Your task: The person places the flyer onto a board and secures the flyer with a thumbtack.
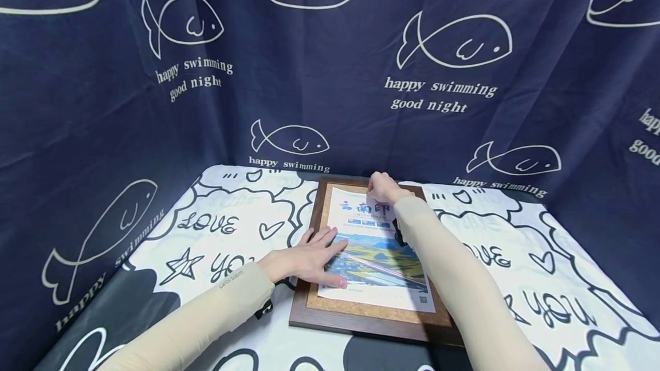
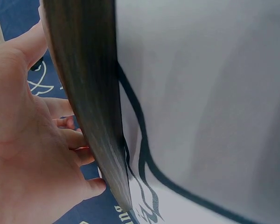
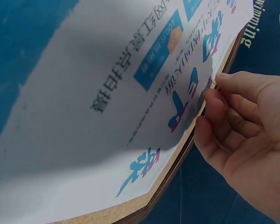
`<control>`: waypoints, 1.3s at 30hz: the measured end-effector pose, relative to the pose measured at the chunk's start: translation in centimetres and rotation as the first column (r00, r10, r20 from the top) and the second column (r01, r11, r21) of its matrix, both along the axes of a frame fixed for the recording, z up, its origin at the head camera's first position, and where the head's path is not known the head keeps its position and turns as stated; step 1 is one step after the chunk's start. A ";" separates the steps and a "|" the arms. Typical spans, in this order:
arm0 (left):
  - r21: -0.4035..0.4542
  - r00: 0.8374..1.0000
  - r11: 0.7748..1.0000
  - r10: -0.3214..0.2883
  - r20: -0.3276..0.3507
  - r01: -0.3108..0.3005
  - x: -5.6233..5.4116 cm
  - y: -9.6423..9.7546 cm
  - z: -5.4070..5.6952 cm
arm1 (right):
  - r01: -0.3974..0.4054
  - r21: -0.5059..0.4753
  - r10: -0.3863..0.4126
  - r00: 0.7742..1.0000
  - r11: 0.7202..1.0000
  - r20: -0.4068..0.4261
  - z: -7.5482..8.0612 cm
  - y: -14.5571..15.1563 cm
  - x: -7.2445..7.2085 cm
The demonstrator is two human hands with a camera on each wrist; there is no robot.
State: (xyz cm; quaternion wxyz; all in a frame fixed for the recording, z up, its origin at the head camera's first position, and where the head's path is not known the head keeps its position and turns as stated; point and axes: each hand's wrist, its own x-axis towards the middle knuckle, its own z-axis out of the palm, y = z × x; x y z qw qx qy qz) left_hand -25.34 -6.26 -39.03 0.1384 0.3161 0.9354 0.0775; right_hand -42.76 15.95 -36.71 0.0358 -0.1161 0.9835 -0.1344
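Your left hand (image 1: 309, 259) lies with fingers spread and straight on the left part of the poster (image 1: 381, 262), gripping nothing. Your right hand (image 1: 385, 189) is at the poster's top edge, with its fingers curled; whether they pinch something there, I cannot tell. The poster lies on the cork board (image 1: 361, 310), inside its brown wooden frame (image 1: 330, 319), and some cork is visible around it. The board rests on the patterned tablecloth (image 1: 216, 205), before a dark blue curtain (image 1: 330, 96).
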 end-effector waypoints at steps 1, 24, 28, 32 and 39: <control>0.000 1.000 1.000 -0.001 0.001 0.001 0.0 0.0 0.0 | 0.002 0.002 -0.002 1.000 1.000 0.005 -0.1 0.0 0.0; -0.008 1.000 1.000 0.001 0.004 -0.001 0.0 0.1 0.0 | -0.038 0.011 0.039 0.998 0.999 -0.054 -0.4 0.2 -0.1; -0.010 1.000 1.000 0.003 0.001 -0.003 -0.1 0.1 0.0 | -0.043 -0.001 0.043 0.996 0.999 -0.072 -0.6 0.3 -0.3; -0.013 1.000 1.000 0.005 -0.001 -0.005 0.0 0.2 0.0 | -0.045 -0.021 0.043 0.996 0.999 -0.080 -0.8 0.4 -0.3; -0.015 1.000 1.000 -0.007 -0.011 0.006 0.0 0.3 0.2 | -0.057 -0.049 0.052 0.994 0.997 -0.095 -0.9 0.4 -0.2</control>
